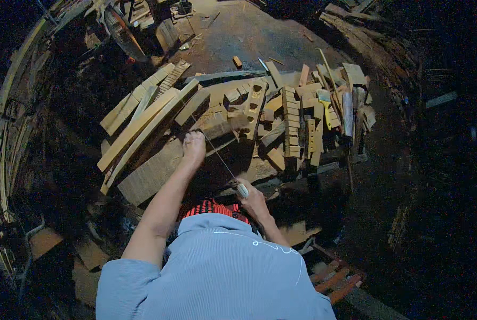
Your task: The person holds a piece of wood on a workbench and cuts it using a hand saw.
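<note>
My right hand (253, 201) is closed round the pale handle of a handsaw (221, 158), whose thin blade shows nearly edge-on and slants up to the left. The blade runs past a brown wooden block (217, 128); whether its teeth are in the wood cannot be made out. Just left of the blade, my left hand (194, 146) grips the near end of the wood with curled fingers, its underside hidden. Below that hand lies a wide wooden board (150, 173). Sawdust is scattered over the wood around the block.
Long pale beams (142, 128) lie at the left. Right of the saw are a board with holes (254, 109), a notched strip (292, 122), a yellow-handled brush (326, 109) and several offcuts. A large wheel (124, 34) stands at the far left, with stacked timber (350, 32) far right.
</note>
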The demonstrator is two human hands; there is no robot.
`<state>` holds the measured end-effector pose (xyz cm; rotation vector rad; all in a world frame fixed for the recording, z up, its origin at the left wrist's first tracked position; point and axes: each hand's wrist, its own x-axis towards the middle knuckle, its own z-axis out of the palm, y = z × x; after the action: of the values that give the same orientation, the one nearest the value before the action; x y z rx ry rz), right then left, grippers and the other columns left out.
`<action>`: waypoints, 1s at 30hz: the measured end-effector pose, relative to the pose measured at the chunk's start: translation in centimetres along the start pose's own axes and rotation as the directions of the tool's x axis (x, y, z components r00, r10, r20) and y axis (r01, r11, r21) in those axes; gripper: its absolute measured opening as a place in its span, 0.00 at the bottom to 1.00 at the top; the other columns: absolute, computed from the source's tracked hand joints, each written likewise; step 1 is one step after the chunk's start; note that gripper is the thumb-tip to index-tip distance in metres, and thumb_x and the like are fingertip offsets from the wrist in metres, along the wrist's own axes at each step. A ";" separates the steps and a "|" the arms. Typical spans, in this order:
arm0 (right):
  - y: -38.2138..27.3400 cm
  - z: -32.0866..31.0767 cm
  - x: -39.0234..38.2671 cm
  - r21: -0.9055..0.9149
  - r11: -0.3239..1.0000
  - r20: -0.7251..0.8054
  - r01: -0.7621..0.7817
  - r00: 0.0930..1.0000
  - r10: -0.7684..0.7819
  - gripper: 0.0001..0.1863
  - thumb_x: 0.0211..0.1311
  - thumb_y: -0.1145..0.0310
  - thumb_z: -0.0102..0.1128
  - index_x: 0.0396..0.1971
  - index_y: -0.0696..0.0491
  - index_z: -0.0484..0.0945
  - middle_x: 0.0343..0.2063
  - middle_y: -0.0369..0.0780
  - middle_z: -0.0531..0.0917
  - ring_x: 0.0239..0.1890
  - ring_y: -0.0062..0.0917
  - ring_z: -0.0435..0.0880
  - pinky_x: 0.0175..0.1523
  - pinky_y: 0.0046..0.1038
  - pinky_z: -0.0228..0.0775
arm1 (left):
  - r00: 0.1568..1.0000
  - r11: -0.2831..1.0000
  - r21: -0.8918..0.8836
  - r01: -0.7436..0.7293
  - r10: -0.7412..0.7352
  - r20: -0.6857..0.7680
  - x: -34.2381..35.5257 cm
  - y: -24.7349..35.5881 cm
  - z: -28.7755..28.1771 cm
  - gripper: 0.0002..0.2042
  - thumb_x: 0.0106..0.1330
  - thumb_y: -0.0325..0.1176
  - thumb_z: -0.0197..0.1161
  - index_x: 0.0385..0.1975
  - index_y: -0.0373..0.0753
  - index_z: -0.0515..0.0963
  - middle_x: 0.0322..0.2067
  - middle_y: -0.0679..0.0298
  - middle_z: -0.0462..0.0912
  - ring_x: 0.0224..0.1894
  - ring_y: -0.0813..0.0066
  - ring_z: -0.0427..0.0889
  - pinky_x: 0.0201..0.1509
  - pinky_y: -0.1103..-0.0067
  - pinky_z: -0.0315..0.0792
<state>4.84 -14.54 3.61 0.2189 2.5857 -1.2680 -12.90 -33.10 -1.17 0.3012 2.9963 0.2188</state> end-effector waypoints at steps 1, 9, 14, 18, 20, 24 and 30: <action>0.1 0.0 -0.5 0.043 0.999 -0.011 0.016 1.000 -0.016 0.22 0.51 0.72 0.57 0.49 0.47 0.70 0.37 0.49 0.79 0.41 0.45 0.78 0.42 0.36 0.71 | 1.000 1.000 0.011 -0.017 0.017 -0.002 -0.1 0.2 0.0 0.07 0.55 0.25 0.52 0.32 0.33 0.74 0.34 0.52 0.78 0.39 0.60 0.77 0.43 0.72 0.73; 0.5 0.5 0.5 0.021 1.000 0.002 0.005 1.000 -0.005 0.23 0.50 0.72 0.56 0.50 0.47 0.69 0.37 0.50 0.79 0.40 0.46 0.77 0.42 0.38 0.70 | 0.999 0.999 -0.013 0.037 -0.036 0.020 -0.5 0.3 -0.9 0.07 0.53 0.24 0.54 0.31 0.32 0.75 0.33 0.52 0.78 0.38 0.60 0.78 0.42 0.72 0.73; -0.4 1.0 2.1 0.088 0.996 0.031 0.000 1.000 -0.002 0.29 0.44 0.77 0.56 0.51 0.46 0.68 0.38 0.51 0.78 0.43 0.44 0.77 0.45 0.38 0.69 | 1.000 1.000 0.013 0.026 -0.026 0.015 -0.4 0.4 -0.7 0.07 0.53 0.25 0.54 0.30 0.32 0.75 0.33 0.51 0.78 0.38 0.60 0.78 0.43 0.72 0.73; -2.1 2.2 6.7 0.050 0.998 0.006 0.043 0.999 -0.044 0.21 0.52 0.71 0.55 0.49 0.47 0.70 0.36 0.53 0.78 0.40 0.47 0.77 0.41 0.39 0.69 | 0.999 1.000 -0.018 0.016 -0.015 0.052 -0.5 0.3 -1.0 0.07 0.54 0.26 0.52 0.29 0.32 0.76 0.33 0.52 0.78 0.38 0.61 0.78 0.43 0.72 0.73; -2.6 2.4 7.6 0.014 0.998 -0.006 0.066 0.998 -0.066 0.20 0.53 0.71 0.55 0.49 0.47 0.70 0.35 0.53 0.78 0.39 0.47 0.77 0.41 0.39 0.69 | 0.999 0.999 -0.042 0.004 -0.002 0.043 -0.7 0.2 -1.1 0.07 0.55 0.26 0.52 0.29 0.32 0.76 0.33 0.53 0.78 0.39 0.61 0.78 0.42 0.72 0.73; -2.3 2.3 5.5 -0.006 0.994 -0.052 0.105 0.993 -0.106 0.19 0.54 0.70 0.54 0.48 0.47 0.70 0.34 0.52 0.79 0.39 0.47 0.78 0.40 0.39 0.70 | 1.000 0.999 -0.026 0.020 -0.020 -0.014 -0.6 0.4 -0.6 0.07 0.54 0.26 0.52 0.28 0.32 0.77 0.32 0.53 0.78 0.39 0.61 0.77 0.43 0.72 0.73; -1.2 1.7 2.9 -0.050 0.998 -0.033 0.035 0.999 -0.036 0.32 0.40 0.79 0.57 0.52 0.46 0.66 0.34 0.50 0.79 0.37 0.47 0.78 0.40 0.40 0.70 | 1.000 1.000 -0.010 -0.020 0.020 -0.019 -0.8 0.9 0.1 0.07 0.54 0.25 0.52 0.28 0.31 0.76 0.32 0.51 0.78 0.38 0.59 0.77 0.42 0.71 0.73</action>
<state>2.05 -16.51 2.66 0.1876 2.6575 -1.2203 -11.98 -32.36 -1.07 0.3306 3.0112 0.2406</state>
